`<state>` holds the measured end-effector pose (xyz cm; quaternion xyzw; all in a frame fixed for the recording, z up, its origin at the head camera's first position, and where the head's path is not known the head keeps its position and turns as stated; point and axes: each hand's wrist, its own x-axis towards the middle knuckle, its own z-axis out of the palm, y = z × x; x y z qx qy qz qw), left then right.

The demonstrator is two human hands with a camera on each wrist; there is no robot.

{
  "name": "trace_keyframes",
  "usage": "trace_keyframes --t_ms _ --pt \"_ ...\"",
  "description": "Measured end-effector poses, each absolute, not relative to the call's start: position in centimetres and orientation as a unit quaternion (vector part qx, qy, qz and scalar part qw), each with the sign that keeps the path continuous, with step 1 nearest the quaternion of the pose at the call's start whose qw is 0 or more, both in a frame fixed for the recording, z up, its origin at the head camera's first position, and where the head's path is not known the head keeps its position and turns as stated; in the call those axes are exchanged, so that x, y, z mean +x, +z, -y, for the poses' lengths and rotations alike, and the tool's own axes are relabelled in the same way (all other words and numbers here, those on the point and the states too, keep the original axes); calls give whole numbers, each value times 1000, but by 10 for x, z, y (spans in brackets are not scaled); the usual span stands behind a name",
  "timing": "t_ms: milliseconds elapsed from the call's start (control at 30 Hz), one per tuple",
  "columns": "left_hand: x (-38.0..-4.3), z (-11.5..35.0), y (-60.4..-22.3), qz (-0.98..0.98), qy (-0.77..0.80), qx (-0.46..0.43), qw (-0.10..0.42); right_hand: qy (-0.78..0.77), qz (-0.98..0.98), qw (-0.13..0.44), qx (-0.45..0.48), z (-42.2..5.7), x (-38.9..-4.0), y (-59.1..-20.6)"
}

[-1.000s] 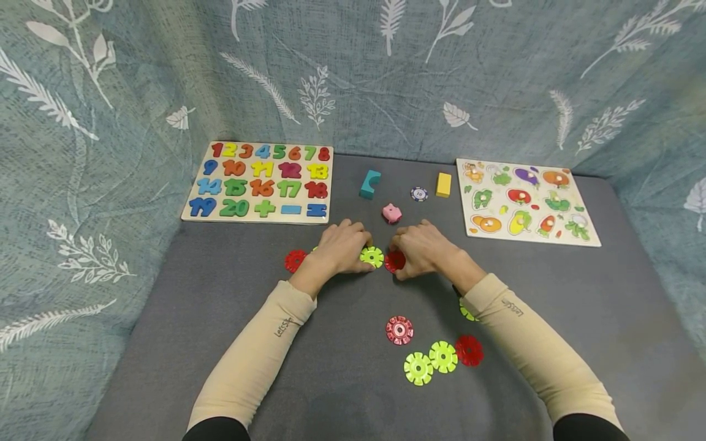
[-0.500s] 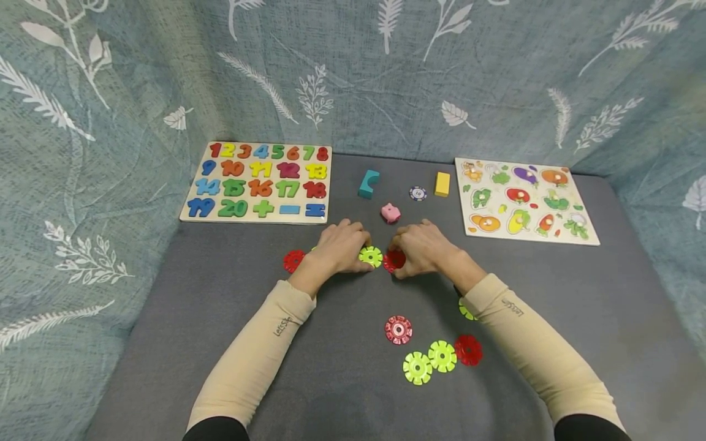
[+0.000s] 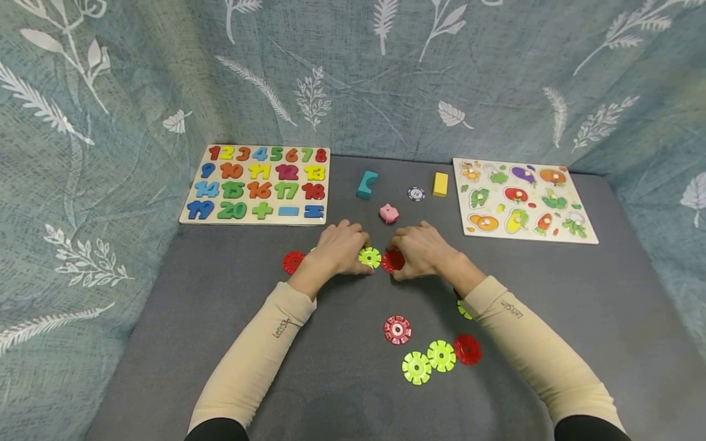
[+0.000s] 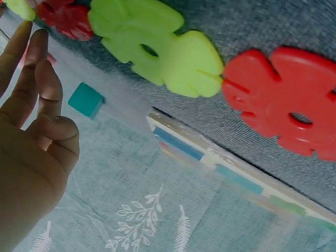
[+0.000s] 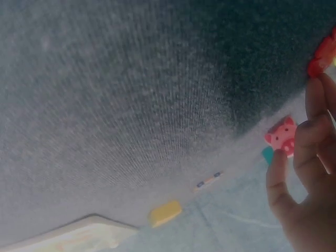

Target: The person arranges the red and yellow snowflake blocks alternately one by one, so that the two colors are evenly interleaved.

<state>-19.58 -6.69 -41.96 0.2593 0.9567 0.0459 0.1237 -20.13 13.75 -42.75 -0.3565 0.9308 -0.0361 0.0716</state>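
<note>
Lime-green notched plastic disc (image 3: pixel 369 258), pinched by the left hand (image 3: pixel 341 247), sits between a seemingly linked row (image 3: pixel 293 262) and the red notched plastic disc (image 3: pixel 393 261) the right hand (image 3: pixel 425 251) grips; whether these two interlock is unclear; nearer discs (image 3: pixel 416 368) seem unused.

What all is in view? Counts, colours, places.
Slotted discs, row: 5, three red, two lime, middle
Slotted discs, others: 5, two red, three lime, nearer
Number puzzle board: 1, multicoloured, back left
Vegetable puzzle board: 1, cream, back right
Notched block: 1, teal, back middle
Oblong block: 1, yellow, back middle
Poker chip: 1, white-blue, between blocks
Pig figure: 1, pink, nearer than chip
Tabletop: 1, grey, underneath
Backdrop cloth: 1, bluish, behind
Sleeves: 2, beige, forearms
Left hand: 1, gripping lime disc
Right hand: 1, gripping red disc
</note>
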Motion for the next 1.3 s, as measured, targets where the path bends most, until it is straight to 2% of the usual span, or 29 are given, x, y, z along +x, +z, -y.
trace_keyframes --t_ms 200,700,1300 --pt "-195 58 -416 -955 41 273 111 -41 -931 74 -355 -140 -199 -429" --pt "-199 25 -424 -948 40 296 111 -56 -947 40 -313 -169 -190 -426" --pt "-203 16 -430 -941 46 317 112 -64 -954 15 -291 -216 -168 -426"
